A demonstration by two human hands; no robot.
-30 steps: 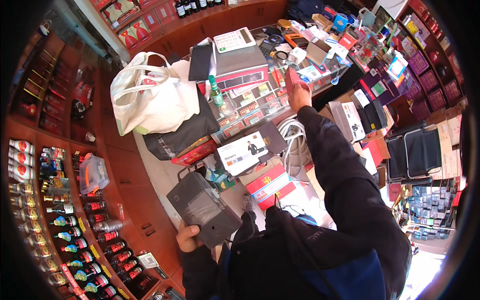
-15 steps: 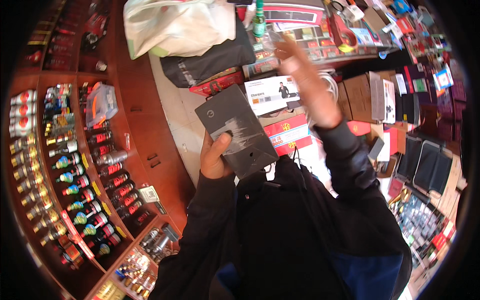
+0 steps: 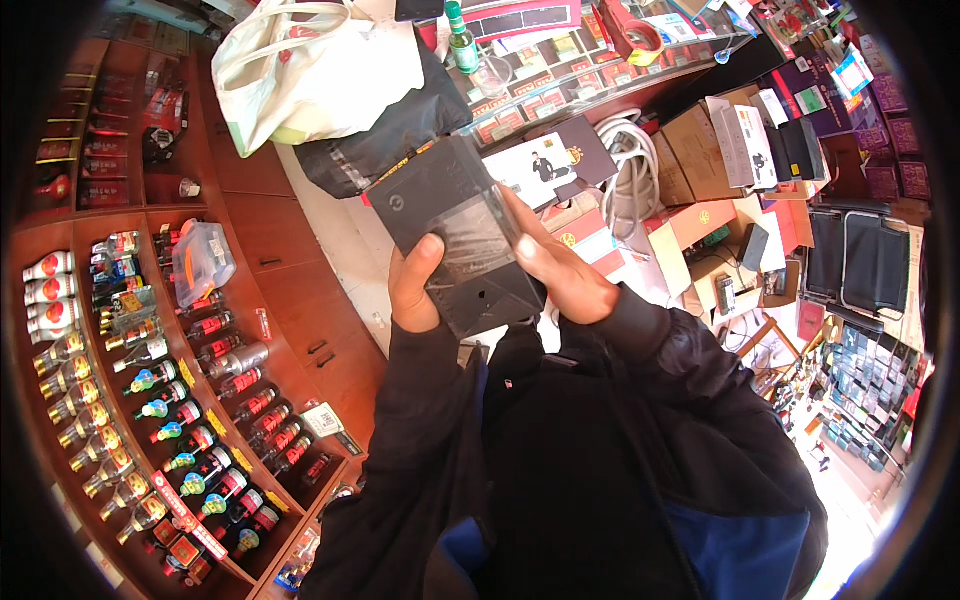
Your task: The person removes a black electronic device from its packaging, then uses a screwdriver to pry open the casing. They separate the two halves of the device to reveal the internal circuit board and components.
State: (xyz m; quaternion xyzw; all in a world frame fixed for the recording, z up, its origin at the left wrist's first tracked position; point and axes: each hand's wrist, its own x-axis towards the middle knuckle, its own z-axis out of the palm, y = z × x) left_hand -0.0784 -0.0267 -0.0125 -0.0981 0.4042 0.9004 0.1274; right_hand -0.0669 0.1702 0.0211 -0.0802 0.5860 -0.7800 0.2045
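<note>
A black box point(image 3: 430, 195) is held in front of my body, its broad face tilted toward me. Shiny, wrinkled clear film or tape lies across part of that face. My left hand point(image 3: 413, 285) grips the near left side, with its thumb on the face. From the other side my right hand point(image 3: 568, 270) closes around the right edge, its thumb by the film. The fingers under the box are hidden. Just beyond the box is a white box point(image 3: 522, 172) with a printed picture of a person.
Left stands a wooden shelf unit point(image 3: 285, 225) with rows of bottles and cans. A white bag point(image 3: 345, 95) lies ahead over a black bag point(image 3: 400, 140). A glass counter point(image 3: 560, 80) holds a green bottle point(image 3: 460, 40). Right are a coiled hose point(image 3: 632, 170), cardboard boxes point(image 3: 690, 160) and a black chair point(image 3: 860, 255).
My right hand has come down from above the counter and taken hold of the box's right side. The box stays in my left hand. The whole view has shifted slightly.
</note>
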